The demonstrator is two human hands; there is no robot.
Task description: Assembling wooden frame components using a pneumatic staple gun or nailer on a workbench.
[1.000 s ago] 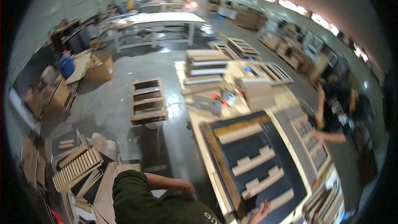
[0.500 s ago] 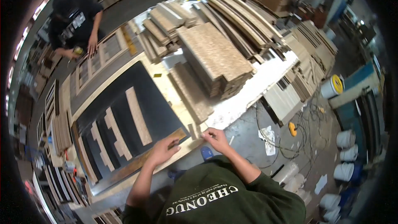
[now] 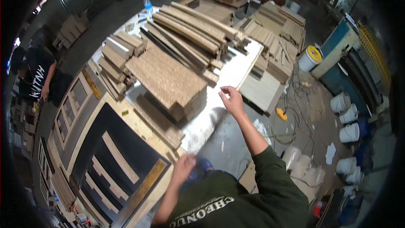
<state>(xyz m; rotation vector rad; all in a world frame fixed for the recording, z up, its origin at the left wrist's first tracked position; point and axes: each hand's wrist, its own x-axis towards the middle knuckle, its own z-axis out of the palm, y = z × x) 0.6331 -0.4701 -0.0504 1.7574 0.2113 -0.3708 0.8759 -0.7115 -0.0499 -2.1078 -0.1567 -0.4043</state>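
Observation:
Over the white tabletop (image 3: 198, 137), my right hand (image 3: 232, 100) reaches forward with thumb and fingers apart and nothing seen between them. My left hand (image 3: 184, 166) is near the table's front edge, beside the corner of a dark panel (image 3: 97, 143). Its fingers are curled and smeared by motion, so whether it holds anything cannot be made out. Several pale wood strips (image 3: 120, 157) lie across the dark panel, two with stepped edges. A brown wood strip (image 3: 148, 185) lies along its near side. Left of my right hand stands a stack of particleboard pieces (image 3: 168, 78), with a lower board (image 3: 158, 120) alongside.
Long wooden strips (image 3: 190, 27) are piled at the table's far side, near a water bottle (image 3: 147, 3). A co-worker (image 3: 36, 76) stands at the far left beside a wooden frame (image 3: 71, 105). Cables and an orange object (image 3: 281, 114) lie on the floor at right, near white buckets (image 3: 349, 132).
The view has swung right. My right hand has moved forward from the table's front edge to over the white surface, its fingers opening. My left hand has shifted toward the panel's corner.

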